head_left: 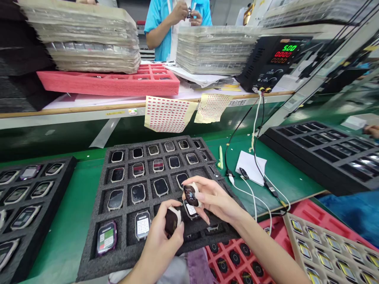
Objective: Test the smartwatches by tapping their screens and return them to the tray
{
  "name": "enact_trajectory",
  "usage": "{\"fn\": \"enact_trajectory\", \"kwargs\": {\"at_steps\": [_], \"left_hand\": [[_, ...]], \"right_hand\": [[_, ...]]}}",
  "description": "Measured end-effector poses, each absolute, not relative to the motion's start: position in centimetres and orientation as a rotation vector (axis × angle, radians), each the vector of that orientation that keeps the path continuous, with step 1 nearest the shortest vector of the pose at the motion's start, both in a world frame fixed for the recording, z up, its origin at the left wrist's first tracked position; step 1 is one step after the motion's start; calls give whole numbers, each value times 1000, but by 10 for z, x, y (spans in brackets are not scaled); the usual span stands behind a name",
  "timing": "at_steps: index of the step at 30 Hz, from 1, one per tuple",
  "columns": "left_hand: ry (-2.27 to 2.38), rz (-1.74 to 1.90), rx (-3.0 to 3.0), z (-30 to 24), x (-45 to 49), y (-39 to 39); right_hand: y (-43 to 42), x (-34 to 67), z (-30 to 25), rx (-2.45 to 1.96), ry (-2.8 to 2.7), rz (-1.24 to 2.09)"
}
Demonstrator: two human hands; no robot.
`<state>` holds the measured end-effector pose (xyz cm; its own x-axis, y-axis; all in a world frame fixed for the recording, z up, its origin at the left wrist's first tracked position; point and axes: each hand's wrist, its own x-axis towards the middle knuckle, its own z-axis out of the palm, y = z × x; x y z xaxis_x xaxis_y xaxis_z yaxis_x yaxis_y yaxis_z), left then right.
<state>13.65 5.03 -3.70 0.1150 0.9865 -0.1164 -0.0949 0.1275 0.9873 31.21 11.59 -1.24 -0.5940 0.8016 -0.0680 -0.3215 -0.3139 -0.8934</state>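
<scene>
A black foam tray (97, 221) lies in front of me, its pockets filled with several smartwatch bodies, some with lit screens. My left hand (161, 240) is closed around a dark watch body (171, 221) with a pale case, held just above the tray's near edge. My right hand (213, 197) pinches another watch body (190, 195) with a dark screen, tilted up over the tray's right side. A lit watch (191, 209) sits in the pocket just below my right fingers.
More black trays of watches lie at left (26, 197) and right (322, 154). A red tray (237, 256) and a beige tray (334, 248) sit near right. Cables (254, 189) run to a power supply (272, 63). A person in blue (166, 23) stands behind the shelf.
</scene>
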Motion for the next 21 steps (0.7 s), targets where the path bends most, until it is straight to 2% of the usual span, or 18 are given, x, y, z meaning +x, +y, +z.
{"fn": "enact_trajectory", "kwargs": {"at_steps": [11,17,21], "left_hand": [[1065,1143,1031,-41,137,50],[861,1168,861,-47,137,55],[768,1162,801,-48,135,57]], "right_hand": [[114,314,-13,-663,-1182,2002],[113,314,-13,-690,-1132,2039],[111,315,-17,-742,-1138,1948]]}}
